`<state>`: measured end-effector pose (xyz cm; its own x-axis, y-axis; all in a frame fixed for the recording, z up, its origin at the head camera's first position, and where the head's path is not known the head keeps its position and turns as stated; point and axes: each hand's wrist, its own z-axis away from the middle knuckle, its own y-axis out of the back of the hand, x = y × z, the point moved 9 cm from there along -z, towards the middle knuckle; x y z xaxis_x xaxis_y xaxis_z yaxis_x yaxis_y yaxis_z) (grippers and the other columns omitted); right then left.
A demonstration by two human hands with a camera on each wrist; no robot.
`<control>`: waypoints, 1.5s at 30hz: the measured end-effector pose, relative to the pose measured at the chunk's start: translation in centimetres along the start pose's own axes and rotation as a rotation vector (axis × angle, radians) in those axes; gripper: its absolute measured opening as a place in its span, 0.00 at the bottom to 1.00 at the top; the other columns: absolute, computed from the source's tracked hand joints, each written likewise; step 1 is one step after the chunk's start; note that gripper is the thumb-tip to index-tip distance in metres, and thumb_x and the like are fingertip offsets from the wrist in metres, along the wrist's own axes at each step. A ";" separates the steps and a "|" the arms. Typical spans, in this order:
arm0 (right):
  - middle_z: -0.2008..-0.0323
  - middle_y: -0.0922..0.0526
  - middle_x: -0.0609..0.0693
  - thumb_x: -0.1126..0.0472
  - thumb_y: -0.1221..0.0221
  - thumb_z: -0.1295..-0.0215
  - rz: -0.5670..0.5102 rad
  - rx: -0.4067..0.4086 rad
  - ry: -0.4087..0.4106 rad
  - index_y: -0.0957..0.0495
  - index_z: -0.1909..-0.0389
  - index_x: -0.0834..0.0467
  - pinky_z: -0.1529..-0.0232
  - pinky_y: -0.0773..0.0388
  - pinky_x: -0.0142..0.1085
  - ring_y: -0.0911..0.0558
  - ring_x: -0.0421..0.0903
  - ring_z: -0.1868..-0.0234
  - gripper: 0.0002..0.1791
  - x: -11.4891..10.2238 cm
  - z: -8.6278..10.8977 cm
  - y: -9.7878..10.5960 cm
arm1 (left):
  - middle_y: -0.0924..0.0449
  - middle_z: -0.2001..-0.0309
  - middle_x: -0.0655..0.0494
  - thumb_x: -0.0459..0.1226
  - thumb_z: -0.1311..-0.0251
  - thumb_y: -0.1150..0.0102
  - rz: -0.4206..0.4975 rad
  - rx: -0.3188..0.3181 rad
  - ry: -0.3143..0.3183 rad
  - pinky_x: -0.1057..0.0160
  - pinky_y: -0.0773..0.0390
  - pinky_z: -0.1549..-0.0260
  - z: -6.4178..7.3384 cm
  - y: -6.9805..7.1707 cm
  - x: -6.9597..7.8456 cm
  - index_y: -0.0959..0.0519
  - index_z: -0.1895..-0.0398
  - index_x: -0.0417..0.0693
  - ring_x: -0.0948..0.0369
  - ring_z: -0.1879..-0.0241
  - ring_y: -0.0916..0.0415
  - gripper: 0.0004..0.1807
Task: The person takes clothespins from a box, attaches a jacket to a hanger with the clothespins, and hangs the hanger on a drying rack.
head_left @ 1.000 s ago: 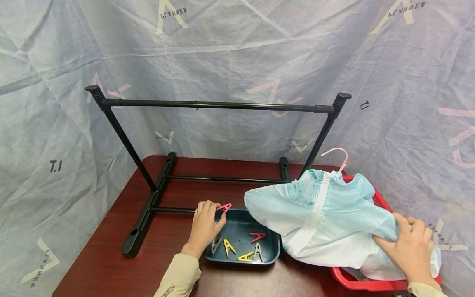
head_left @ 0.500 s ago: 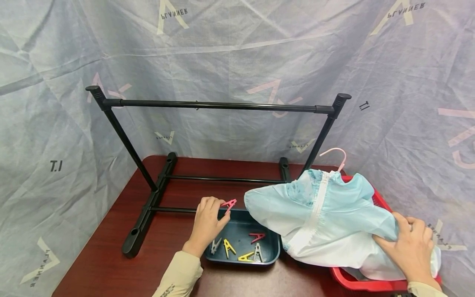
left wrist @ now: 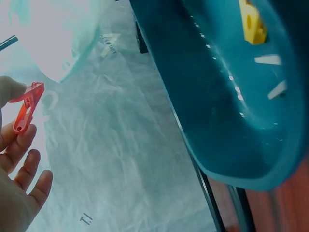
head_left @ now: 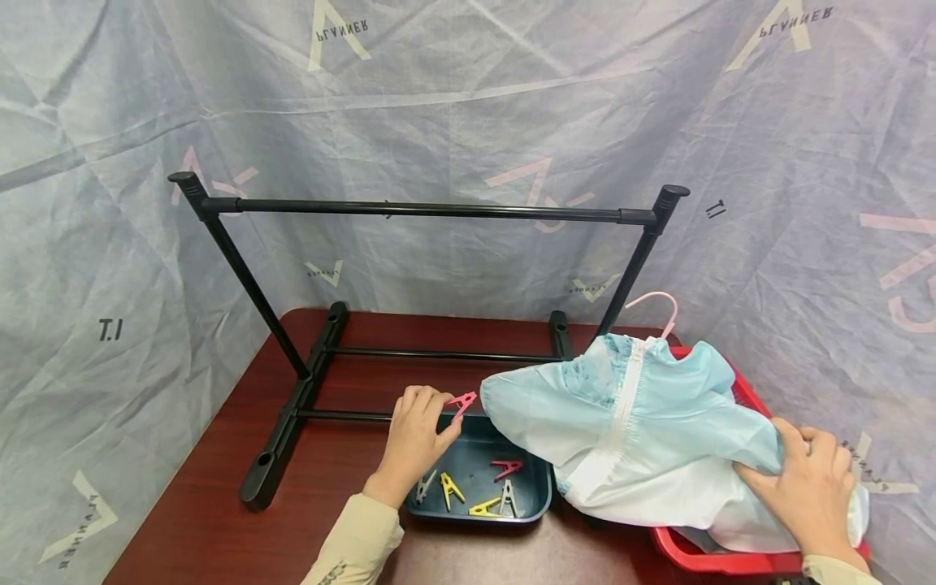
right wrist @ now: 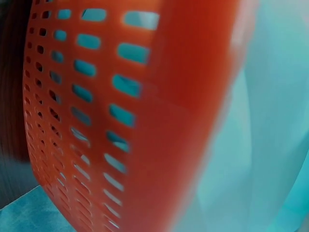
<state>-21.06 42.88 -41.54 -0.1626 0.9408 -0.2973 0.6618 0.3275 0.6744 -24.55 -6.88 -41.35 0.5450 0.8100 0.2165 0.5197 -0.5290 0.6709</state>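
My left hand (head_left: 417, 443) pinches a pink clothespin (head_left: 463, 402) between thumb and fingertips, above the rear left of a dark blue tray (head_left: 475, 516). In the left wrist view the clothespin (left wrist: 29, 107) hangs from the fingertips, apart from the cloth. A light blue and white zip jacket (head_left: 658, 431) on a pink hanger (head_left: 669, 309) lies over a red basket (head_left: 691, 556). On its right side my right hand (head_left: 812, 487) grips the sleeve, thumb on top; the fingertips are partly hidden. The right wrist view shows the basket's slotted wall (right wrist: 96, 116) and pale cloth (right wrist: 241, 169), but no hand.
Inside the tray lie a red clothespin (head_left: 507, 468), yellow clothespins (head_left: 451, 490) and grey clothespins (head_left: 508, 497). A black rack (head_left: 431, 208) stands behind on the dark red table (head_left: 205, 496). Its lower bar (head_left: 344, 415) runs behind the tray. Grey cloth (head_left: 439, 97) hangs at the back.
My left hand has moved to the right with the pink clothespin, closer to the jacket's left sleeve. The right hand and the jacket have stayed nearly still.
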 end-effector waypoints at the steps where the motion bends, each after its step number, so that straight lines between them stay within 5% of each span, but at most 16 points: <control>1: 0.54 0.36 0.72 0.18 0.47 0.56 -0.001 -0.001 0.001 0.29 0.49 0.59 0.68 0.47 0.63 0.39 0.74 0.61 0.50 0.0 0.0 0.0 | 0.24 0.63 0.52 0.39 0.51 0.24 0.004 0.003 -0.005 0.55 0.29 0.62 -0.1 0.1 0.2 0.18 0.58 0.43 0.53 0.58 0.32 0.18; 6: 0.54 0.36 0.72 0.20 0.45 0.55 0.003 -0.004 -0.002 0.29 0.49 0.58 0.67 0.48 0.63 0.39 0.74 0.61 0.48 -0.1 0.0 0.1 | 0.24 0.64 0.52 0.39 0.52 0.23 0.022 0.016 -0.032 0.55 0.30 0.62 -0.8 0.4 0.8 0.18 0.58 0.42 0.53 0.59 0.32 0.18; 15: 0.54 0.36 0.72 0.10 0.62 0.56 0.020 0.005 0.002 0.29 0.49 0.59 0.68 0.48 0.64 0.39 0.74 0.62 0.58 -0.4 -0.1 0.1 | 0.24 0.65 0.52 0.39 0.52 0.23 0.021 0.025 -0.092 0.56 0.30 0.63 -1.4 0.6 2.2 0.17 0.58 0.43 0.54 0.60 0.32 0.18; 45: 0.57 0.35 0.72 0.13 0.60 0.50 0.053 0.098 0.065 0.28 0.49 0.59 0.71 0.48 0.63 0.39 0.74 0.67 0.54 -1.6 -0.5 0.9 | 0.25 0.64 0.54 0.41 0.51 0.24 -0.067 0.037 -0.287 0.58 0.30 0.65 -3.4 1.2 6.8 0.16 0.59 0.45 0.55 0.60 0.30 0.17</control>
<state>-20.54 41.74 -40.11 -0.1704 0.9615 -0.2158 0.7388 0.2696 0.6176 -22.47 -1.10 -36.69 0.6694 0.7418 -0.0404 0.5815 -0.4894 0.6499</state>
